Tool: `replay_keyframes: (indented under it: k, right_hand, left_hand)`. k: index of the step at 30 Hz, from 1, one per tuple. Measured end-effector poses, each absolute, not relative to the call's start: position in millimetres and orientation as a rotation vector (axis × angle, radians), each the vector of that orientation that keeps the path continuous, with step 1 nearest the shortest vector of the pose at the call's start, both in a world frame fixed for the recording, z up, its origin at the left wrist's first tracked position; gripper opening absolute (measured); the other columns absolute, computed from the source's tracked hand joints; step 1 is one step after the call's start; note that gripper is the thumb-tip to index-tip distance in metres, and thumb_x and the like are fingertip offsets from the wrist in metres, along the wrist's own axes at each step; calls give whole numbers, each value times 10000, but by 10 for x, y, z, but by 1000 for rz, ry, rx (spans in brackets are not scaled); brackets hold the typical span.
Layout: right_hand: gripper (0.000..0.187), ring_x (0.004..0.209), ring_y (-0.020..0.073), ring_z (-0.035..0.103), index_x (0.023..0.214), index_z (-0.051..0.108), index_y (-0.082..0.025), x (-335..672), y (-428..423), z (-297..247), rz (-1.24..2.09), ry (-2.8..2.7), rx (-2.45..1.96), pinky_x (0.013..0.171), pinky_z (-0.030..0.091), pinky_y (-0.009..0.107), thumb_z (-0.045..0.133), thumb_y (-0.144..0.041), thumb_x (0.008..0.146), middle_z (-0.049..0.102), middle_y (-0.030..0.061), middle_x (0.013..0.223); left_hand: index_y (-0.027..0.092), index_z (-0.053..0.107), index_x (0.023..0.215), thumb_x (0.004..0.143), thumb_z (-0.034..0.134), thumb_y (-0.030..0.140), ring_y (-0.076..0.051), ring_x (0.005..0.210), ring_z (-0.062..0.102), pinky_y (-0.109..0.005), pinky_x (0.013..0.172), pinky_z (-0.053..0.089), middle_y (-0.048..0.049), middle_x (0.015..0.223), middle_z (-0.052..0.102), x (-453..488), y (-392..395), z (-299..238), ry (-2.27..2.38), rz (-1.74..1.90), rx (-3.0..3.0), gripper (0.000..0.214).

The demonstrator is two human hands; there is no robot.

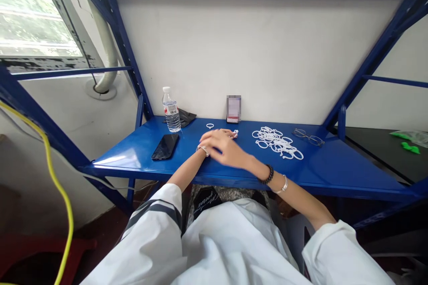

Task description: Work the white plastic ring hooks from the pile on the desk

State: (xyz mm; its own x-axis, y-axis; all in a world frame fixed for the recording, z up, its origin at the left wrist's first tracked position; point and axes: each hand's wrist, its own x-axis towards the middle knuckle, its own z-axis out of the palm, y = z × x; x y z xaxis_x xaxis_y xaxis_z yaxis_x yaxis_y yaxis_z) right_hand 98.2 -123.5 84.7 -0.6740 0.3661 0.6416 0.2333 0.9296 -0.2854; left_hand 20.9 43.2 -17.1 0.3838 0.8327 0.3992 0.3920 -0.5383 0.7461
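Observation:
I sit at a blue metal shelf point(334, 169). My right hand point(224, 148) reaches across with its fingers stretched out flat, lying over my left hand. Of my left hand point(228, 132) only the fingertips show beyond it, pinched on a small white plastic ring point(236, 133). A bracelet shows at the left wrist. A pile of several white rings point(277, 142) lies just right of the hands. One single white ring point(210, 126) lies behind them.
A black phone point(165, 146) lies left of the hands, with a water bottle point(171, 111) and a black pouch point(185, 117) behind it. A small upright card point(233, 109) leans on the wall. Glasses point(308, 137) lie at the right. A yellow cable point(56, 187) hangs at left.

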Motion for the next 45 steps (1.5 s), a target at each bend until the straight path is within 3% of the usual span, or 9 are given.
replay_keyframes:
  k: [5, 9, 12, 16, 24, 32, 36, 40, 45]
  right_hand:
    - [229, 1075, 249, 537, 1026, 625, -197, 1682, -138, 381, 137, -1873, -954, 945, 443, 396, 512, -192, 827, 568, 113, 1132]
    - [210, 941, 236, 589, 936, 639, -174, 2011, 192, 68, 507, -1839, -1081, 865, 462, 377, 536, -314, 817, 639, 99, 1014]
    - [239, 883, 217, 604, 887, 646, -181, 2056, 237, -17, 760, -1793, -1061, 797, 477, 337, 542, -382, 810, 676, 75, 935]
    - [212, 827, 210, 610, 864, 645, -175, 2024, 223, -44, 849, -1745, -1010, 733, 483, 320, 586, -353, 765, 681, 74, 881]
    - [366, 671, 186, 610, 1056, 642, -169, 2111, 193, -91, 912, -1785, -914, 706, 504, 337, 610, -408, 780, 656, 34, 695]
    - [376, 647, 174, 606, 939, 624, -192, 2099, 189, -117, 992, -1681, -937, 670, 505, 320, 684, -492, 721, 634, 4, 647]
    - [410, 630, 164, 595, 854, 593, -192, 2080, 173, -119, 978, -1575, -948, 668, 502, 319, 713, -544, 680, 639, 8, 655]
    - [423, 640, 160, 591, 791, 580, -185, 2086, 154, -97, 936, -1505, -964, 674, 497, 318, 714, -571, 681, 650, 29, 682]
    - [444, 635, 154, 578, 748, 584, -178, 2097, 141, -74, 883, -1423, -1037, 648, 483, 298, 714, -594, 666, 637, 34, 671]
  left_hand:
    - [135, 658, 890, 878, 508, 376, -241, 982, 651, -420, 931, 516, -122, 964, 690, 198, 407, -110, 817, 875, 1848, 284]
    - [102, 624, 807, 842, 594, 381, -234, 988, 661, -399, 954, 489, -139, 952, 703, 190, 386, -61, 608, 832, 1493, 283]
    - [103, 618, 801, 832, 634, 385, -210, 914, 680, -395, 953, 480, -120, 895, 707, 192, 375, -56, 592, 838, 1412, 284]
    - [101, 612, 814, 846, 613, 454, -186, 802, 684, -387, 902, 494, -95, 799, 700, 209, 361, -68, 638, 839, 1456, 355]
    - [81, 641, 784, 821, 617, 501, -150, 703, 637, -310, 765, 502, -85, 733, 680, 248, 336, -79, 680, 854, 1530, 422]
    - [87, 611, 780, 843, 614, 405, -123, 628, 613, -266, 674, 477, -55, 678, 648, 290, 317, -82, 708, 891, 1491, 325]
    - [109, 563, 905, 842, 635, 374, -106, 585, 609, -246, 645, 462, -32, 670, 651, 299, 293, -65, 761, 910, 1476, 282]
    - [118, 530, 1020, 829, 651, 409, -99, 594, 610, -237, 637, 460, -31, 704, 661, 297, 255, -40, 770, 913, 1491, 369]
    - [111, 561, 891, 795, 671, 459, -85, 586, 596, -226, 624, 454, -35, 717, 656, 297, 243, -45, 735, 921, 1555, 378]
